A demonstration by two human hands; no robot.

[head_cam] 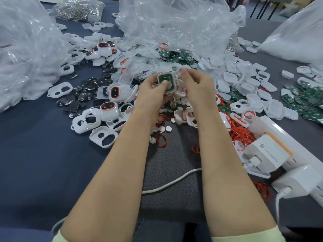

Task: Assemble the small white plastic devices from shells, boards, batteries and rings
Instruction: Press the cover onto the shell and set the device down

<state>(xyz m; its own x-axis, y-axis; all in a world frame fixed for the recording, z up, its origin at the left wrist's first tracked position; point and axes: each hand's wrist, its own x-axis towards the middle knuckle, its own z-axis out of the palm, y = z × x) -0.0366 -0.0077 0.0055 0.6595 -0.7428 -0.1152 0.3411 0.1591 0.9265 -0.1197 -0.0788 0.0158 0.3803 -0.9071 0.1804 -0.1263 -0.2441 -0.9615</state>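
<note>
Left hand [153, 90] gripped shell [171, 91], thumb on green board [166, 79] inside. Right hand [195, 86] just beside shell; blurred, grasp untellable. Best: press board flat, evenly.

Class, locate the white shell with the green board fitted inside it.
In the head view, the white shell sits centre frame, held in the left hand with the thumb on its board, just left of the right hand.

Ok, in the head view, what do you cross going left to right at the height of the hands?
From the left: clear plastic bag → empty white shell → dark glossy pieces → assembled device with red ring → left hand → shell with green board → right hand → pile of white shells → green boards.
</note>
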